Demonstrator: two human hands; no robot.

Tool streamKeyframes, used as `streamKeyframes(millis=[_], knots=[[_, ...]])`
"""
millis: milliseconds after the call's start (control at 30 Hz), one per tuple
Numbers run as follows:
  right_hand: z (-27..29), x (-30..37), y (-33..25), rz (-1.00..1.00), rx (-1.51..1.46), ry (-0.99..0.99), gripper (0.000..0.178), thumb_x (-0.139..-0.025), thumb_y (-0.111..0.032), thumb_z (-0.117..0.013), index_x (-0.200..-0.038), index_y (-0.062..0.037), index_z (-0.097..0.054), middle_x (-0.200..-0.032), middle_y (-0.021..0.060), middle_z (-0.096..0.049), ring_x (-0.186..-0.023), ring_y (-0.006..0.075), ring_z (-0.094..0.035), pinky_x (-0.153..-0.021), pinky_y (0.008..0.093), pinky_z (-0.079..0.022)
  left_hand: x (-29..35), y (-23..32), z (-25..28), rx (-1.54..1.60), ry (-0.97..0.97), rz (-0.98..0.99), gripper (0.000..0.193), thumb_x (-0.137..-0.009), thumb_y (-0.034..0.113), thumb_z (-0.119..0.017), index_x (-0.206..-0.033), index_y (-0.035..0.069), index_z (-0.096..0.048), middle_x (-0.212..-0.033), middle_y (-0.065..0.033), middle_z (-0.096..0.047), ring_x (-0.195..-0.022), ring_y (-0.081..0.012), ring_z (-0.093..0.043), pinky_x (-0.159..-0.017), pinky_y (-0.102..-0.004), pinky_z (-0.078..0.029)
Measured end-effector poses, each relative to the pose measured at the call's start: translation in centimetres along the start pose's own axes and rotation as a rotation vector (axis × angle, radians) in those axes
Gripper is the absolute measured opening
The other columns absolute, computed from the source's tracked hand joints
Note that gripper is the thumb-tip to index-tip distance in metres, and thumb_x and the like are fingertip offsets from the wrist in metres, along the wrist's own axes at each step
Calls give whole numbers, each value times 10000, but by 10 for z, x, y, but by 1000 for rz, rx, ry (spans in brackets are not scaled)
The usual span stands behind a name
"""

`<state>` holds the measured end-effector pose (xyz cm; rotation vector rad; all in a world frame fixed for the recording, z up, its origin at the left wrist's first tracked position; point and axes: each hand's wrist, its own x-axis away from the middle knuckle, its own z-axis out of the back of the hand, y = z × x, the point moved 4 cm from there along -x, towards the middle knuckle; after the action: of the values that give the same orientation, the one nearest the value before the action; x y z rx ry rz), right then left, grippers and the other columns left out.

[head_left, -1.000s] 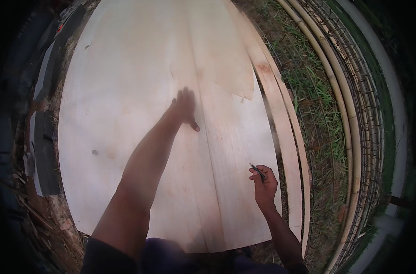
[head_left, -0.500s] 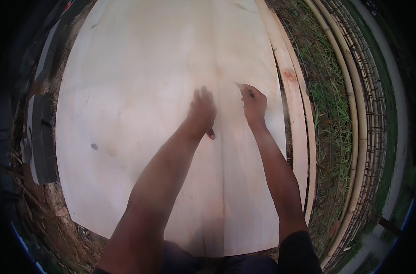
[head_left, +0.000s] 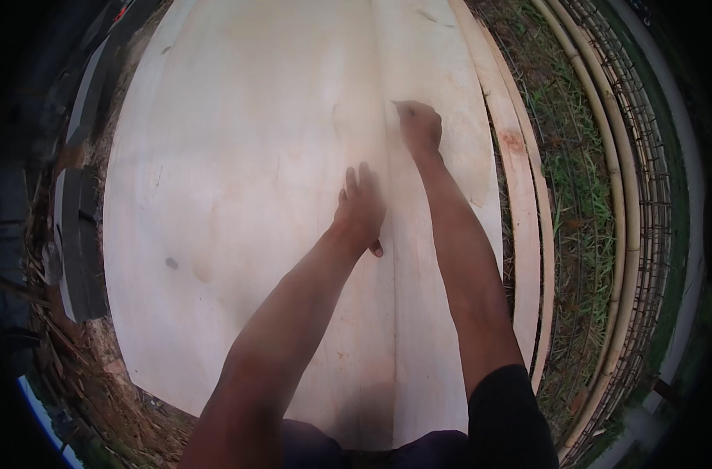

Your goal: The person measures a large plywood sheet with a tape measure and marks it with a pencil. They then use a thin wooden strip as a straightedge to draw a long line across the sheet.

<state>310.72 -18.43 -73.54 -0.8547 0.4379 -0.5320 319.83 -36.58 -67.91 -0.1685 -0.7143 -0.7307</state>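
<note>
1. A big, pale wooden board [head_left: 239,195] fills the middle.
2. A long line [head_left: 394,344] runs up and down the board.
3. The left hand [head_left: 361,207] lies flat on the board, just left of the line, with its fingers pointing up and away.
4. The right hand [head_left: 421,129] is farther up, right of the line. It pinches a thin pencil [head_left: 396,105], mostly hidden, with its tip near the line.
5. A dark sleeve [head_left: 508,414] covers the right upper arm.
6. Wood strips [head_left: 522,203], grass [head_left: 581,203] and bamboo poles [head_left: 617,164] are on the right.
7. Gray blocks [head_left: 78,250] sit on the left.
</note>
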Motion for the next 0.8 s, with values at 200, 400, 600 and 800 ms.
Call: streamKeyframes(millis=[200,400,600,800], knots=[[-13,1,-17,42,250,6,281,-939,-292,-617,-890,-57,-762,-885,159,-732,-843,353,-707,-780,462,-557,2,-2,-1,64,64,-2,1403,-498,297,-1008,-1493,-171,-137,-1606,-369,-17,-1489,-558,-64,-1194,-538,-332],[-13,7,-16,160,366,-30,285,-937,-270,-602,-834,-42,-737,-869,168,-720,-844,365,-707,-773,478,-559,4,1,0,82,92,-10,1338,-481,263,-1014,-1466,-168,-219,-1613,-339,-51,-1485,-558,-71,-1188,-515,-344],[11,70,-4,292,420,-192,315,-954,-253,-577,-792,-10,-695,-848,196,-694,-813,372,-688,-758,477,-547,4,4,6,28,43,-17,1414,-497,315,-1011,-1493,-156,-126,-1601,-370,-44,-1488,-548,-92,-1184,-525,-351],[87,208,-17,220,231,-387,267,-965,-201,-597,-819,5,-683,-821,197,-654,-771,376,-657,-715,474,-521,-3,-6,-9,96,210,-14,1215,-433,352,-1024,-1368,-148,-430,-1588,-323,-196,-1480,-541,-131,-1164,-572,-341]])
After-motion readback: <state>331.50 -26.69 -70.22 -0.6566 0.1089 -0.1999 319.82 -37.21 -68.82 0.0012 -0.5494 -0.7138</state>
